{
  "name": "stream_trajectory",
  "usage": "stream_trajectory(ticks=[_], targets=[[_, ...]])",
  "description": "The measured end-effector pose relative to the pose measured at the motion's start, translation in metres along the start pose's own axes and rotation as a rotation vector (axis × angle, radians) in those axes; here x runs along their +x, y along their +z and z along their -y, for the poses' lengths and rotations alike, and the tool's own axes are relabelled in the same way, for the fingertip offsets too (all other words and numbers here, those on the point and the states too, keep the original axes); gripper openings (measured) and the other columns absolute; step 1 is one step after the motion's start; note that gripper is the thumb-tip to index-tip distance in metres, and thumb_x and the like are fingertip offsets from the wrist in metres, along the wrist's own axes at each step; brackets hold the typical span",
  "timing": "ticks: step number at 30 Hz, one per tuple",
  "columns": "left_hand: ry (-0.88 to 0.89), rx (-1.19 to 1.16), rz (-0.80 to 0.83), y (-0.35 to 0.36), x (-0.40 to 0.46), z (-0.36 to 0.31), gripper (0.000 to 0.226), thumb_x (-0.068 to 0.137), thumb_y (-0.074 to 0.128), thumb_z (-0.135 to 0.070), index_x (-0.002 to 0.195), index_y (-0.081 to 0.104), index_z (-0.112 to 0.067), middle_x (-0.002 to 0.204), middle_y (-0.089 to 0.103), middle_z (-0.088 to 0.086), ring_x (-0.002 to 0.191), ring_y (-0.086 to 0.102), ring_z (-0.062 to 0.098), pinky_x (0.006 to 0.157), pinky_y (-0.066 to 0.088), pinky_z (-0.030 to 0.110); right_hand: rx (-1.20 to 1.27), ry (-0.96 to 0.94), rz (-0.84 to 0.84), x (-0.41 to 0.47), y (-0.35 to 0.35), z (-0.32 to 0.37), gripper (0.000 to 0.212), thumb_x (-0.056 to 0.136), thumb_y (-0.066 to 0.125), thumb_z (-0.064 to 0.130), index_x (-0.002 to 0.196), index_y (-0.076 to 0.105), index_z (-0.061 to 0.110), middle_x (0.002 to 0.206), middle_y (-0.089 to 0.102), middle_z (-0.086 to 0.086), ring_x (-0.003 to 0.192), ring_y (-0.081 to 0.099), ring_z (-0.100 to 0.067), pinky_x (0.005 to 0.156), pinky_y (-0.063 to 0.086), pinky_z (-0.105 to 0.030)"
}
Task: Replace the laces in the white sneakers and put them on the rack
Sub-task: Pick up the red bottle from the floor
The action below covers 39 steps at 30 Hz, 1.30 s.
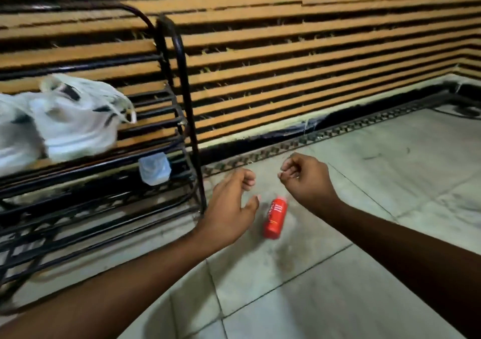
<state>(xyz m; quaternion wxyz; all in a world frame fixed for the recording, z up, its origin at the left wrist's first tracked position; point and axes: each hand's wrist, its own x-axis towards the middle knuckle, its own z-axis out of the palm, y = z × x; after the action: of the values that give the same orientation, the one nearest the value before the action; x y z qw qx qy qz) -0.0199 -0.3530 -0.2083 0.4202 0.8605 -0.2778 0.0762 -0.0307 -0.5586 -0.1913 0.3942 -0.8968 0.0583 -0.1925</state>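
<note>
Two white sneakers with black marks sit side by side on a shelf of the black metal rack [182,83] at the left. One white sneaker [78,122] has pale laces hanging over its toe end; the other white sneaker [13,135] is cut by the left frame edge. My left hand [231,203] hovers over the floor just right of the rack, fingers loosely curled, holding nothing. My right hand [307,177] hovers beside it, fingers curled inward, nothing visible in it. The picture is blurred.
A red bottle [276,217] lies on the pale tiled floor [338,273] between and below my hands. A small clear plastic cup [154,168] sits on a lower rack shelf. An orange and black striped wall [286,52] rises behind.
</note>
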Motion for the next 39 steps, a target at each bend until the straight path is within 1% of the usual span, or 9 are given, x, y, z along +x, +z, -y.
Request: stream_trajectory(ticks=[4, 7, 10, 13, 20, 23, 26, 31, 39], targets=[[-0.152, 0.061, 0.188, 0.068, 0.028, 0.056, 0.034, 0.085, 0.075, -0.027, 0.113, 0.056, -0.021, 0.109, 0.06, -0.003, 0.102, 0.061, 0.015, 0.088, 0.048, 0.028, -0.129, 0.173, 0.202, 0.033, 0.019, -0.064, 0.005, 0.079, 0.073, 0.014, 0.077, 0.069, 0.015, 0.071, 0.071, 0.0, 0.072, 0.067, -0.014, 0.07, 0.047, -0.024], [-0.325, 0.085, 0.351, 0.111, 0.043, 0.081, 0.026, 0.08, 0.075, -0.042, 0.081, 0.054, -0.026, 0.097, 0.066, 0.008, 0.096, 0.065, 0.027, 0.079, 0.047, 0.032, -0.192, 0.26, 0.287, 0.04, 0.041, -0.108, 0.008, 0.079, 0.077, 0.018, 0.084, 0.073, 0.012, 0.083, 0.074, -0.001, 0.087, 0.07, -0.019, 0.078, 0.049, -0.026], [-0.509, 0.035, 0.464, 0.149, 0.049, 0.102, 0.032, 0.081, 0.079, -0.042, 0.066, 0.056, -0.024, 0.094, 0.074, 0.015, 0.096, 0.07, 0.03, 0.07, 0.047, 0.028, -0.169, 0.406, 0.303, 0.039, 0.072, -0.153, 0.018, 0.081, 0.077, 0.024, 0.086, 0.072, 0.008, 0.079, 0.07, -0.003, 0.088, 0.069, -0.023, 0.067, 0.044, -0.022], [-0.597, 0.01, 0.434, 0.173, 0.051, 0.118, 0.026, 0.08, 0.084, -0.038, 0.069, 0.065, -0.025, 0.079, 0.074, 0.002, 0.083, 0.071, 0.019, 0.054, 0.039, 0.009, -0.105, 0.56, 0.304, 0.039, 0.098, -0.181, 0.035, 0.082, 0.076, 0.033, 0.074, 0.067, 0.0, 0.068, 0.067, -0.012, 0.076, 0.066, -0.029, 0.066, 0.049, -0.032], [-0.669, -0.046, 0.362, 0.192, 0.063, 0.126, 0.021, 0.076, 0.084, -0.037, 0.093, 0.076, -0.026, 0.08, 0.073, -0.008, 0.083, 0.071, 0.012, 0.059, 0.048, 0.016, 0.35, 0.75, 0.268, 0.045, 0.12, -0.194, 0.044, 0.058, 0.086, 0.052, 0.071, 0.075, 0.011, 0.077, 0.075, -0.014, 0.083, 0.075, -0.033, 0.078, 0.062, -0.052], [-0.688, -0.152, 0.323, 0.178, 0.066, 0.113, 0.017, 0.074, 0.088, -0.035, 0.083, 0.075, -0.029, 0.074, 0.073, -0.017, 0.073, 0.07, 0.001, 0.07, 0.056, 0.023, 0.504, 0.768, 0.233, 0.048, 0.103, -0.169, 0.035, 0.067, 0.09, 0.038, 0.078, 0.076, 0.007, 0.082, 0.076, -0.015, 0.087, 0.075, -0.036, 0.075, 0.062, -0.044], [-0.647, -0.247, 0.298, 0.14, 0.08, 0.072, 0.022, 0.073, 0.09, -0.036, 0.078, 0.069, -0.03, 0.071, 0.07, -0.024, 0.068, 0.067, -0.003, 0.067, 0.053, 0.019, 0.467, 0.733, 0.144, 0.058, 0.064, -0.119, 0.048, 0.052, 0.089, 0.051, 0.077, 0.078, 0.011, 0.078, 0.076, -0.01, 0.08, 0.076, -0.03, 0.079, 0.062, -0.054], [-0.538, -0.352, 0.318, 0.04, 0.115, -0.022, 0.052, 0.06, 0.081, -0.063, 0.097, 0.07, -0.028, 0.094, 0.074, -0.011, 0.088, 0.07, 0.008, 0.081, 0.059, 0.034, 0.429, 0.652, 0.059, 0.085, -0.032, -0.003, 0.047, 0.046, 0.087, 0.052, 0.073, 0.078, 0.015, 0.071, 0.074, -0.007, 0.073, 0.075, -0.027, 0.071, 0.061, -0.055], [-0.474, -0.518, 0.297, -0.184, 0.201, -0.205, 0.049, 0.069, 0.09, -0.043, 0.111, 0.074, -0.024, 0.109, 0.075, 0.002, 0.104, 0.071, 0.019, 0.094, 0.06, 0.047, 0.613, 0.489, 0.031, 0.159, -0.201, 0.246, 0.03, 0.067, 0.093, 0.013, 0.09, 0.076, 0.004, 0.079, 0.077, -0.011, 0.074, 0.077, -0.026, 0.063, 0.058, -0.033]])
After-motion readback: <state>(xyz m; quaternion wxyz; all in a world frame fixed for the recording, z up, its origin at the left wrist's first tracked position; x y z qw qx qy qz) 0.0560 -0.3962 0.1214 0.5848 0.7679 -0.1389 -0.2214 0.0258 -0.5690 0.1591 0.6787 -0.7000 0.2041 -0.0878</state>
